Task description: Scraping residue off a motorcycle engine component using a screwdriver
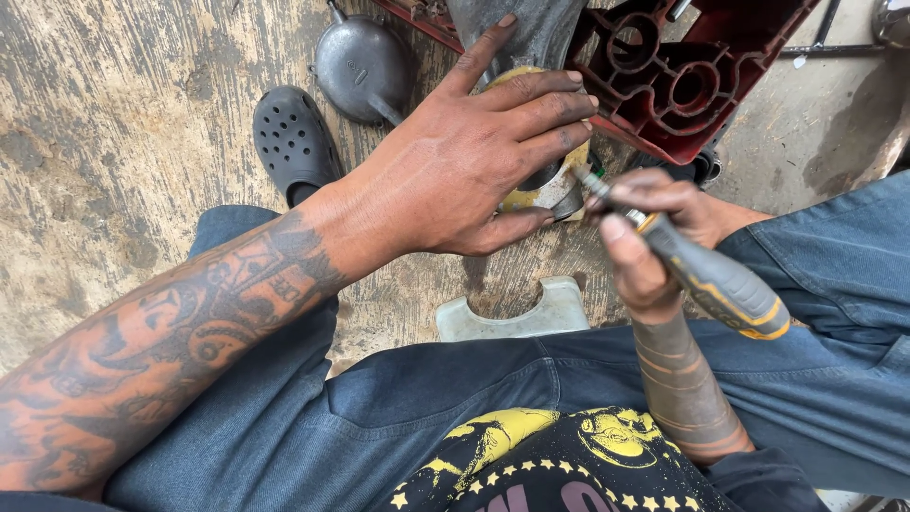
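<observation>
A: L hand [464, 166] status? 
B: Fingers [531, 104] spread and laid flat over a yellowish round part [545, 190]; part pressed under palm, thumb hooked below it. No closed grasp noted.

A: R hand [654, 237]? 
B: Fingers curled tight round a grey/yellow-handled screwdriver [711, 280]; tip set just beside L fingertips, at part's edge.

A: Surroundings? 
B: Red housing [682, 85] beyond fingertips; pale curved plate [512, 318] below L thumb; black clog [292, 142] near L wrist.

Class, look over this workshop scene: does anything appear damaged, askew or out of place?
Nothing is clearly broken. The floor looks scuffed and stained. The left hand presses a yellowed metal part; the right hand holds a screwdriver to it.
</observation>
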